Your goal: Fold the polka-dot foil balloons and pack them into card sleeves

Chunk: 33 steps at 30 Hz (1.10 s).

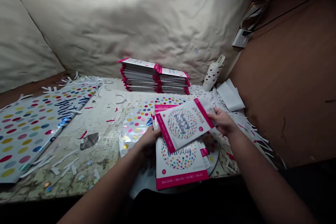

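Note:
A white balloon packet (182, 123) with pink end bands and a dotted "happy birthday" circle is held tilted in front of me. My right hand (222, 120) pinches its right end. At its left end is my left hand (151, 138), fingers closed and partly hidden behind the packet. Under it lies a small stack of similar packets (181, 178), the top one marked "Balloon". Beneath the stack rests a round dotted foil balloon (133, 126), flat on the table.
Two side-by-side piles of packets (154, 77) stand against the wall. Dotted foil sheets (34, 122) lie at the left. A heart-patterned tumbler (212, 74) and white paper (231, 94) are at the back right. Paper scraps litter the worn table (105, 140).

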Tool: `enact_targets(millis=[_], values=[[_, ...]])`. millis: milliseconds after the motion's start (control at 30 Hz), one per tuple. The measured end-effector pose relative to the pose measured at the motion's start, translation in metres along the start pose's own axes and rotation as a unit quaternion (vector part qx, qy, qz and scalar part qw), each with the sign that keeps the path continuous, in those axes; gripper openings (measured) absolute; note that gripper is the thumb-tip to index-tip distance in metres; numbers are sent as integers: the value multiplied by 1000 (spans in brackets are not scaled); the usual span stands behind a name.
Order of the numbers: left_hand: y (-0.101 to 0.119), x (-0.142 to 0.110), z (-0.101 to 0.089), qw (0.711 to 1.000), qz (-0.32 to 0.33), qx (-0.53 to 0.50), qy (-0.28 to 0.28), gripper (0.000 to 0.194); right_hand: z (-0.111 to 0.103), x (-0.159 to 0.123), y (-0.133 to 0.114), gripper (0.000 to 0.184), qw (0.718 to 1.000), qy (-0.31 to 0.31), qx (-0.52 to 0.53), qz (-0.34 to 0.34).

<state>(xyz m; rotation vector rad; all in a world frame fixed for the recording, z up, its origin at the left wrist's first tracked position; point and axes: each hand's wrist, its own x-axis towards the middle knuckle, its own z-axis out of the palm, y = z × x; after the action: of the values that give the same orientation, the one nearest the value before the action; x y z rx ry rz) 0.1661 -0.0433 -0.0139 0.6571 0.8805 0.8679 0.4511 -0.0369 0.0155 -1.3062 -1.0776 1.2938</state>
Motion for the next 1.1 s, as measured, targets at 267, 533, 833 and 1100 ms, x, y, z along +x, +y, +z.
enact_targets(millis=[267,533,833,1100], values=[[6,-3,-4,999,-17,-13,-40,60,25,26,-37,32,981,-131,-145,11],[3,4,-12,999,15,1,-33,80,87,56,-16,65,967,-3,-251,-44],[1,1,-5,999,21,20,-41,76,59,-15,29,45,979,-15,-187,82],[25,-46,14,965,223,111,-77,89,90,-57,2,71,986,-125,88,-62]])
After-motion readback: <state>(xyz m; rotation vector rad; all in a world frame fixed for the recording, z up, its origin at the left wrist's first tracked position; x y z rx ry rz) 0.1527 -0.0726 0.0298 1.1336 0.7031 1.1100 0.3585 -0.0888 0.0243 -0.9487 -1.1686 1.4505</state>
